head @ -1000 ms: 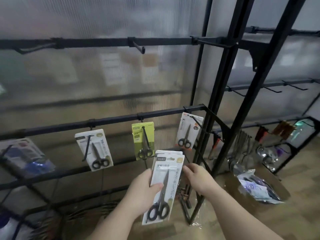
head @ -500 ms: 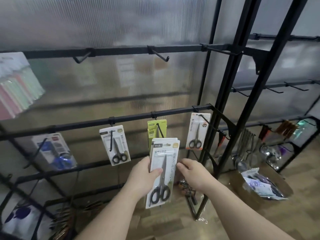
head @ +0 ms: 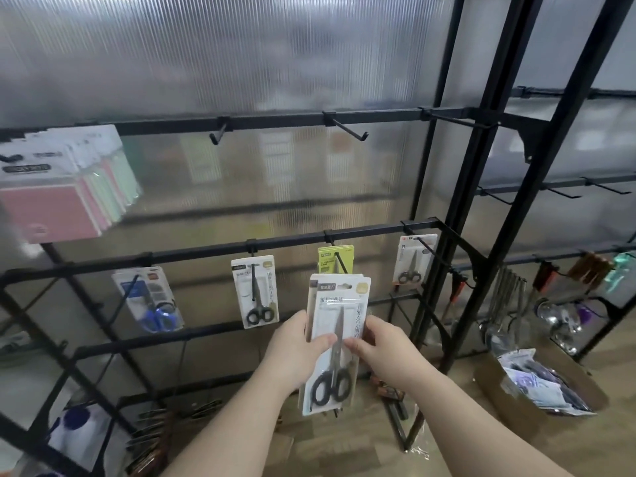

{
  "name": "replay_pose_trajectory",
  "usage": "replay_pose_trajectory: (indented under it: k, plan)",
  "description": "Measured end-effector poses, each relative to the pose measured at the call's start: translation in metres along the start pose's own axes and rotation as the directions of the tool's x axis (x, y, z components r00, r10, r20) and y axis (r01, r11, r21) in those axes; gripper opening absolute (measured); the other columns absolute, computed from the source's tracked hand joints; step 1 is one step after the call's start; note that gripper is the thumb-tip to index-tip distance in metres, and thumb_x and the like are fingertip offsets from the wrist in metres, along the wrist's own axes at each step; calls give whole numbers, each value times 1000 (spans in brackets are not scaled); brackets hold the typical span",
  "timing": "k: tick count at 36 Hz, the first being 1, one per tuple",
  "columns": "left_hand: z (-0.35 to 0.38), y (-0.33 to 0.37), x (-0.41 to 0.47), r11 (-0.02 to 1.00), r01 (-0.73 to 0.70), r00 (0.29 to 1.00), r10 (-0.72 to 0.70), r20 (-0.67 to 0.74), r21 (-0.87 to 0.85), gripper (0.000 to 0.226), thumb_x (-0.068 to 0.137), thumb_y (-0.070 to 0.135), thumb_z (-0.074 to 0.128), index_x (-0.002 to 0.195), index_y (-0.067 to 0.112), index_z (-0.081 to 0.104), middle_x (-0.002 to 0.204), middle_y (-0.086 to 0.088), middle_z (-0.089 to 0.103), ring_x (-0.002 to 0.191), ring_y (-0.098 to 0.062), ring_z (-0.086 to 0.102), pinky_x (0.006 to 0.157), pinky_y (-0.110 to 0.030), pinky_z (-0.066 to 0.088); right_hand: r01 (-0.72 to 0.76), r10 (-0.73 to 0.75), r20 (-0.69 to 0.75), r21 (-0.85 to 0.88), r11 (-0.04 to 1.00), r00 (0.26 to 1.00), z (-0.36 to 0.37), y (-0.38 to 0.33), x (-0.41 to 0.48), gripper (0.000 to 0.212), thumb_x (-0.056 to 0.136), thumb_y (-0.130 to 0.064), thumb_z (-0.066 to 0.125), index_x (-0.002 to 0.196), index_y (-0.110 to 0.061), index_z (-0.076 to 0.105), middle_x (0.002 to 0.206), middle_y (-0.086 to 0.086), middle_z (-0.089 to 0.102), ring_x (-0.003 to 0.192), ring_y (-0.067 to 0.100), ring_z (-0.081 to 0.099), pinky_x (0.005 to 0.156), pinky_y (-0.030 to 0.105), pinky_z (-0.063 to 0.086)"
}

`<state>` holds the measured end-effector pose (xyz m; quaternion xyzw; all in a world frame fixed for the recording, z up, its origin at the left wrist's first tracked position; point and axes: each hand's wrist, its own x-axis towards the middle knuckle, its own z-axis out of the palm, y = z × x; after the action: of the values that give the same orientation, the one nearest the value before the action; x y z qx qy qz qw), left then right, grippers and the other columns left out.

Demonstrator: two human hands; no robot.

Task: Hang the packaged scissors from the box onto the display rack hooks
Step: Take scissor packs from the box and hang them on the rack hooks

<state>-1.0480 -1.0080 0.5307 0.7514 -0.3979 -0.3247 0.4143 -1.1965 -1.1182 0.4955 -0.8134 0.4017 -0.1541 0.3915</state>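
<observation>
packaged scissors [head: 335, 342] upright, left hand [head: 292, 352] fingers clamped on, right hand [head: 382, 352] pinching

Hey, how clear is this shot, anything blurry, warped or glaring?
Head view: the held scissors pack is fairly sharp; the pink packs at far left are smeared; the black rack posts lean, wide-lens distortion; the ribbed translucent panel spreads soft light, no hard shadows or glare.

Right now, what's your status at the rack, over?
Left hand and right hand both grip the stack of scissors packs. Not hung yet. Yellow pack hangs right behind; hook above bare.
</observation>
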Motion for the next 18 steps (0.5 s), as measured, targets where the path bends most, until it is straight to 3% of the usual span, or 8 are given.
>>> replay_pose_trajectory:
  k: [7,10,13,18]
  plan:
    - [-12,-11,-6,1000,13,1000,-14,-17,-27,29,93,25,69,121,31,63,113,18,69,101,-2,64,90,-29,53,33,-33,-30,15,999,999,11,-11,-3,7,93,-34,65,100,-34,66,93,-16,70,86,0,64,78,23,52]
    - [-19,-19,-8,997,32,999,-32,-3,-64,26,94,29,67,119,35,64,111,19,71,103,-4,67,95,-37,55,45,-44,-32,20,999,999,18,-15,-3,4,93,-34,64,97,-34,66,90,-15,71,84,-1,64,75,21,52]
    - [-28,-24,-11,990,56,998,-55,8,-127,21,99,35,59,119,36,64,110,19,72,102,-4,68,95,-39,55,41,-41,-17,27,999,999,25,-19,-1,9,93,-34,64,100,-30,67,91,-16,72,84,0,66,79,26,55]
    - [-43,-31,-17,967,152,988,-150,26,-206,30,102,55,39,110,40,63,114,16,70,107,-10,65,100,-44,51,53,-53,15,14,999,998,39,-27,3,11,94,-33,63,104,-32,68,96,-20,72,90,-5,65,80,22,53]
